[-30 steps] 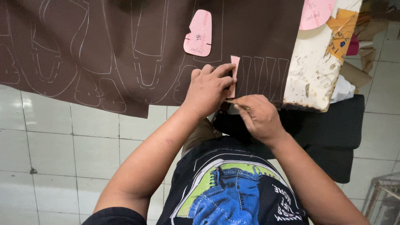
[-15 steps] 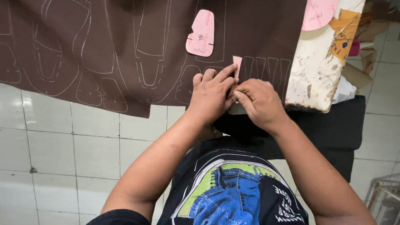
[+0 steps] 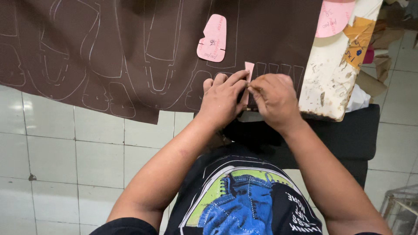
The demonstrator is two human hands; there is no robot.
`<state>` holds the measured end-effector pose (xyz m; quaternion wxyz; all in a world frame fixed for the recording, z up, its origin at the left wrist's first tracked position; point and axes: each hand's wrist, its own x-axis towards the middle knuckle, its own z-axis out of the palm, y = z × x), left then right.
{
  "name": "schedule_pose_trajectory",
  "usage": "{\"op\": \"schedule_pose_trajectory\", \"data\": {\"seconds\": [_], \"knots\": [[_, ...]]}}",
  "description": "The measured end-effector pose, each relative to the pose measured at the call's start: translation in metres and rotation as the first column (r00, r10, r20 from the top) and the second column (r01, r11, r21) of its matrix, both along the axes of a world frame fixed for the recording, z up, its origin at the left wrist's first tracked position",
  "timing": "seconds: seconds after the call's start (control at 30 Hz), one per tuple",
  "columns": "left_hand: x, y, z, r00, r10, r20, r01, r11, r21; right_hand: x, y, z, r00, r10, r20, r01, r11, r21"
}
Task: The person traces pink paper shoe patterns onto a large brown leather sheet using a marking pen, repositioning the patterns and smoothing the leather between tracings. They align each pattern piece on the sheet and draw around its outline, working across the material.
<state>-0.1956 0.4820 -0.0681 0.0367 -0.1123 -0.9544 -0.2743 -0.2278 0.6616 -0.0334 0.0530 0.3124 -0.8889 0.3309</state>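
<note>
A large brown sheet (image 3: 130,48) covered with pale traced outlines lies across the top of the head view. My left hand (image 3: 223,99) presses a small narrow pink template (image 3: 248,68) flat against the sheet's lower edge. My right hand (image 3: 275,98) sits close beside it, fingers pinched near the template's edge; whether it holds a marking tool I cannot tell. Only the template's upper tip shows above the fingers.
A larger pink paper pattern (image 3: 213,38) lies on the sheet above my hands. Another pink pattern (image 3: 334,17) rests on a worn white board (image 3: 331,82) at the right. Black fabric (image 3: 348,135) lies below it. White floor tiles (image 3: 78,152) fill the left.
My right hand has moved up and left from the sheet's lower edge and now meets my left hand at the pink template. My left hand stays on the template.
</note>
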Motion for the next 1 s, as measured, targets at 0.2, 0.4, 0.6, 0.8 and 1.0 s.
{"op": "schedule_pose_trajectory", "data": {"seconds": [0.2, 0.4, 0.6, 0.8, 1.0], "knots": [[0.0, 0.001, 0.01, 1.0, 0.019, 0.014, -0.02, 0.999, 0.046, 0.013, 0.011, -0.006, 0.969, -0.119, 0.216, 0.171, 0.955, -0.244], [-0.006, -0.011, 0.021, 0.992, -0.098, 0.078, 0.096, 0.995, 0.023, 0.014, 0.009, -0.017, 0.923, -0.264, 0.28, 0.253, 0.965, 0.073], [-0.014, -0.03, 0.025, 0.98, -0.19, 0.065, 0.178, 0.972, 0.154, 0.009, -0.011, -0.022, 0.891, -0.397, 0.222, 0.31, 0.887, 0.342], [-0.023, -0.045, 0.023, 0.968, -0.215, 0.133, 0.182, 0.958, 0.22, 0.003, 0.017, -0.015, 0.775, -0.553, 0.306, 0.465, 0.826, 0.318], [-0.028, -0.049, 0.022, 0.959, -0.263, 0.104, 0.248, 0.959, 0.136, -0.007, 0.026, -0.002, 0.667, -0.529, 0.525, 0.464, 0.846, 0.262]]}}
